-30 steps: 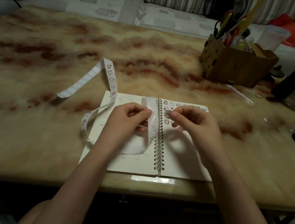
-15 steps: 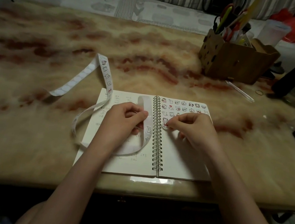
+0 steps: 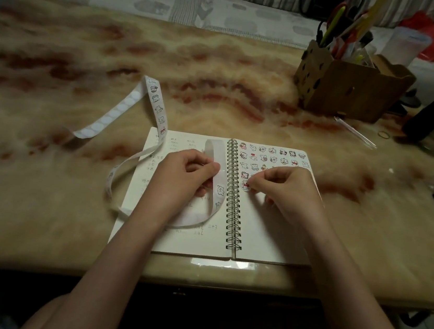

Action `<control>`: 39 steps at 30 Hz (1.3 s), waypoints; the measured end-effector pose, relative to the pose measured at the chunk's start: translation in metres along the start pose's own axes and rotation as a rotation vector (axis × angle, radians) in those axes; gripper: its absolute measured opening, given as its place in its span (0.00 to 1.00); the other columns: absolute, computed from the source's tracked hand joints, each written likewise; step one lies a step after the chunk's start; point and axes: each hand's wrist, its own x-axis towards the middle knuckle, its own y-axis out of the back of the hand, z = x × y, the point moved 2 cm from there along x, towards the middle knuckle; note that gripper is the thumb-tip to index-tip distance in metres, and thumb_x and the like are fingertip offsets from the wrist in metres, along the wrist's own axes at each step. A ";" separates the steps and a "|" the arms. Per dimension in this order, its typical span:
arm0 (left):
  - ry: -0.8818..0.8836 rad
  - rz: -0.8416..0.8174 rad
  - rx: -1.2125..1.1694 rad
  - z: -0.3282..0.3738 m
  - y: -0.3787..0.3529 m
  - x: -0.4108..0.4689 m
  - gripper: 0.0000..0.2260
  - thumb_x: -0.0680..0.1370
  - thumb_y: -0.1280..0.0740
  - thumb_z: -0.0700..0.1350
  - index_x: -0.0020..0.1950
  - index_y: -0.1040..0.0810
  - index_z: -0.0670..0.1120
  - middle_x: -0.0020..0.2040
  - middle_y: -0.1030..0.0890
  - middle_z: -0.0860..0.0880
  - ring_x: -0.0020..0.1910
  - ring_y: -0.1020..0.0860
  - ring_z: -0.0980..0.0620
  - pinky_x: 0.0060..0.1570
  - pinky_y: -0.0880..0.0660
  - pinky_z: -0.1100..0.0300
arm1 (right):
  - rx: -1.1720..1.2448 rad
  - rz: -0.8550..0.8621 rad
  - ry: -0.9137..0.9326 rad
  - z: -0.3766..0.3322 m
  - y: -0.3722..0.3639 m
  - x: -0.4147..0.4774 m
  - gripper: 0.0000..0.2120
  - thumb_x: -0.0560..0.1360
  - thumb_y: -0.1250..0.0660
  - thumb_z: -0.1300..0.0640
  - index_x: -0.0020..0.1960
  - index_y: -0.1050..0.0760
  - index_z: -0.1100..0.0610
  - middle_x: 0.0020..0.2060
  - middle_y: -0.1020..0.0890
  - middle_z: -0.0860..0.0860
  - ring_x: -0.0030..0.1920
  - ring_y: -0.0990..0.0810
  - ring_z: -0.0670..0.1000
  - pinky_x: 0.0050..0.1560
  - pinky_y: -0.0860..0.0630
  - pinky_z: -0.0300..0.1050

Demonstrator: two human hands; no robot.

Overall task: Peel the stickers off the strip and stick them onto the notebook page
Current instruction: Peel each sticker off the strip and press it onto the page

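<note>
1. The right hand was up by the spiral a second ago, holding a freshly peeled sticker in the air. Now it's down on the right page, with that sticker against the paper.
2. Right hand state: the fingers are curled, and the thumb and index tips are pinched down on the sticker. It sits just beside the spiral, under the rows of stickers already filling the top of the page.
3. The left hand has barely moved. It grips the strip between thumb and curled fingers over the left page, close to the spiral.
4. The rest of the strip loops off the notebook to the left and runs toward the upper left of the frame. The far end shows only blank peeled circles.
5. For the task, this looks like one more sticker nearly placed. It probably needs a rub flat before the next peel, and the strip still has printed ones left.
6. Readable writing is thin. The left page has faint handwritten notes, and near the bottom something like "2+3" can be made out. The rest is too small, and the stickers show little cartoon figures with no legible text.
7. No brand shows on the pen box at the upper right of the table.
</note>
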 end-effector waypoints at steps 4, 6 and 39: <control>-0.006 0.001 0.009 -0.001 0.000 0.000 0.03 0.76 0.31 0.41 0.43 0.19 0.43 0.29 0.19 0.52 0.29 0.23 0.58 0.34 0.23 0.66 | -0.018 0.013 -0.010 -0.001 -0.001 -0.001 0.03 0.69 0.28 0.60 0.36 0.17 0.58 0.33 0.16 0.53 0.23 0.30 0.40 0.30 0.33 0.37; -0.006 0.002 0.013 -0.001 0.000 0.000 0.03 0.76 0.31 0.41 0.43 0.19 0.43 0.30 0.19 0.51 0.30 0.23 0.58 0.35 0.23 0.65 | -0.027 0.019 -0.013 -0.001 -0.002 -0.001 0.03 0.69 0.28 0.60 0.36 0.17 0.58 0.33 0.15 0.53 0.23 0.30 0.40 0.31 0.32 0.38; -0.043 0.012 0.049 -0.001 -0.002 -0.001 0.03 0.76 0.31 0.42 0.44 0.19 0.43 0.30 0.20 0.51 0.29 0.24 0.58 0.36 0.24 0.64 | -0.151 0.104 0.088 0.010 -0.005 0.001 0.05 0.68 0.27 0.58 0.40 0.23 0.53 0.31 0.22 0.50 0.33 0.23 0.49 0.38 0.29 0.44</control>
